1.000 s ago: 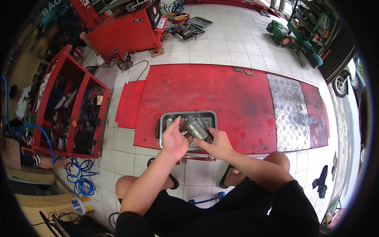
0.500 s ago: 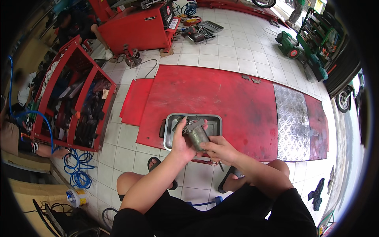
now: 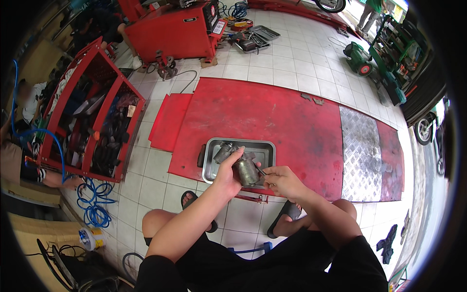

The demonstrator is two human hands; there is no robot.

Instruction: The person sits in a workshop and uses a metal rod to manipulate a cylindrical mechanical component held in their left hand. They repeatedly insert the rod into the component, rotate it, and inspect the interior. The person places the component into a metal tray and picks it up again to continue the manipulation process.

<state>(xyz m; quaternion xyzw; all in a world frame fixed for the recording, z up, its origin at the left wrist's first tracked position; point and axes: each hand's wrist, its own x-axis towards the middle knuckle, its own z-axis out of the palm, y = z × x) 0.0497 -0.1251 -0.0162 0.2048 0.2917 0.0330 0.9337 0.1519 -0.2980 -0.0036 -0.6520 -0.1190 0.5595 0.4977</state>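
Observation:
My left hand (image 3: 227,179) is closed round a grey metal machine part (image 3: 248,172) with a cylindrical body and smaller fittings at its upper left. The part is held over a shallow silver metal tray (image 3: 206,168). Close at its right side, my right hand (image 3: 283,182) pinches a thin dark rod-like tool (image 3: 261,170), whose tip points at the part's upper right. Whether that tip touches the part I cannot tell. My palm and fingers hide some of the part.
The tray stands on a low red platform (image 3: 292,136) with a metal tread plate (image 3: 360,151). To the left are a red shelf cart (image 3: 114,104), coiled blue hose (image 3: 97,209) and another person's arm (image 3: 61,182). Beyond are a red cabinet (image 3: 170,39) and an open tool case (image 3: 255,41).
The part has turned in my left hand, so its fittings show at upper left. My right hand has moved slightly right, off the cylinder, and its rod now points up toward the part.

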